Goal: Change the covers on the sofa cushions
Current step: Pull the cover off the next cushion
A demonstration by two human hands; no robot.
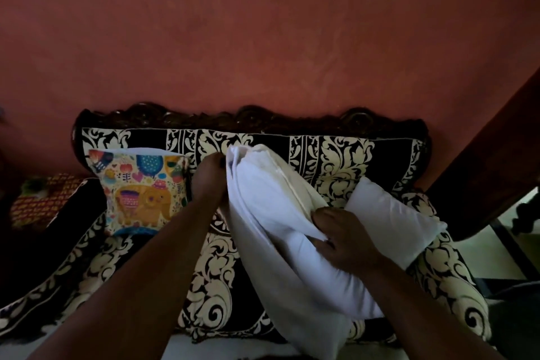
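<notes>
White cushion (295, 242), cover (263, 184) half-on

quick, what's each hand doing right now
Left hand: closed, gripping the far edge of the white cover.
Right hand: closed, pinching the near edge of the white cover on the white cushion.

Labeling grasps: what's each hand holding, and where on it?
Left hand grips the white cushion cover at its upper left edge. Right hand pinches the cover's layers at the right side, over the white cushion insert.
</notes>
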